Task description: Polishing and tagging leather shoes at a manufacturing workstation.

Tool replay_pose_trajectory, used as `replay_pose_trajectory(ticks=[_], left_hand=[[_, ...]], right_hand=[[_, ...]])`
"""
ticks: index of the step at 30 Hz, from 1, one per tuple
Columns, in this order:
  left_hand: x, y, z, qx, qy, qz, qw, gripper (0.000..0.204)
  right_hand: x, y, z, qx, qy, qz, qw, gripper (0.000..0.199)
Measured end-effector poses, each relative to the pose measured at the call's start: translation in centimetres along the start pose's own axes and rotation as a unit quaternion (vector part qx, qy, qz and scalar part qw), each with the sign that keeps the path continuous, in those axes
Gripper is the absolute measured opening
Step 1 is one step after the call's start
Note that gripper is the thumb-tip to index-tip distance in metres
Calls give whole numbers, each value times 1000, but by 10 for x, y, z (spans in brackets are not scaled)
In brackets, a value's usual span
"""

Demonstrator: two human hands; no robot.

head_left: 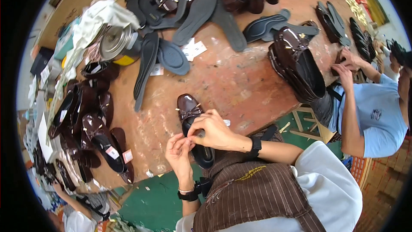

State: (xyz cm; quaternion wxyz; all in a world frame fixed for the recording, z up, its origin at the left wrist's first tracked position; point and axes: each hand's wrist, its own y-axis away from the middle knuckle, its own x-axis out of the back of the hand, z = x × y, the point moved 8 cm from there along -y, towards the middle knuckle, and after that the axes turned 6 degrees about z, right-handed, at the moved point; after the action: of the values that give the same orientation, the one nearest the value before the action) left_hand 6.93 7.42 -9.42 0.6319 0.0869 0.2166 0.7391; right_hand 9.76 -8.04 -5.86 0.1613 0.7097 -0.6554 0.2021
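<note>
A glossy dark-brown loafer (189,104) with a bow on its toe lies at the table's near edge, its toe pointing away from me. Over its opening, my right hand (211,129) is closed in a pinch. Just left of the shoe's heel, my left hand (177,149) has thumb and fingers pressed together. The fingertips of both hands meet above the shoe. What they hold, if anything, is too small to make out. Part of the dark insole (203,154) shows below my hands; the shoe's middle is hidden by them.
Several brown loafers (92,120) with paper tags crowd the left. Grey insoles (199,15) and a metal can (118,45) lie at the back. Stacked loafers (296,66) stand at right, near a co-worker in a light-blue shirt (373,111). Another person sits at lower left.
</note>
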Motion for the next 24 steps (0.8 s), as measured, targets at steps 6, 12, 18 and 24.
replay_pose_trajectory(ticks=[6, 12, 18, 24], left_hand=[[2, 10, 16, -109, -167, 90, 976, 46], [1, 10, -10, -6, -423, -35, 905, 40], [147, -18, 182, -307, -272, 160, 898, 42], [362, -118, 379, -332, -473, 365, 730, 30]], right_hand=[[38, -4, -16, -48, 4, -6, 999, 19], [267, 69, -11, -4, 284, 461, 841, 33], [340, 137, 156, -323, 111, 208, 916, 58], [353, 171, 210, -386, -199, 240, 868, 52]])
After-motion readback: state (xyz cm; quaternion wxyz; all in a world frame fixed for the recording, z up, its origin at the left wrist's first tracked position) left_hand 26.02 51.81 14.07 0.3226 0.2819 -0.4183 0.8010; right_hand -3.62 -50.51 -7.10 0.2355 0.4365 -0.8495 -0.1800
